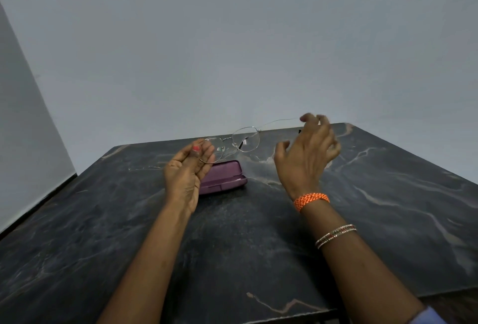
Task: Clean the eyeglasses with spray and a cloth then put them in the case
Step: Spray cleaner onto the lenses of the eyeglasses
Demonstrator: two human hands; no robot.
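I hold the eyeglasses (234,141) by one lens in my left hand (187,168), right hand (307,153) pinching a temple; purple case (223,176) shut, spray and cloth unseen, casing undone.

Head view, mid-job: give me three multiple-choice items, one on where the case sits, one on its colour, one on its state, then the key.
1. Where is the case?
A. On the dark marble table, beneath the held eyeglasses
B. In the right hand
C. On the floor

2. What colour is the case?
A. Black
B. Purple
C. White

3. What state is the case in?
A. Lid open
B. Lid shut
C. Holding the eyeglasses

Key: 1 A, it lies on the table behind the left hand. 2 B, its shell is purple. 3 B, the lid lies flat on the base, and the eyeglasses are up in both hands.
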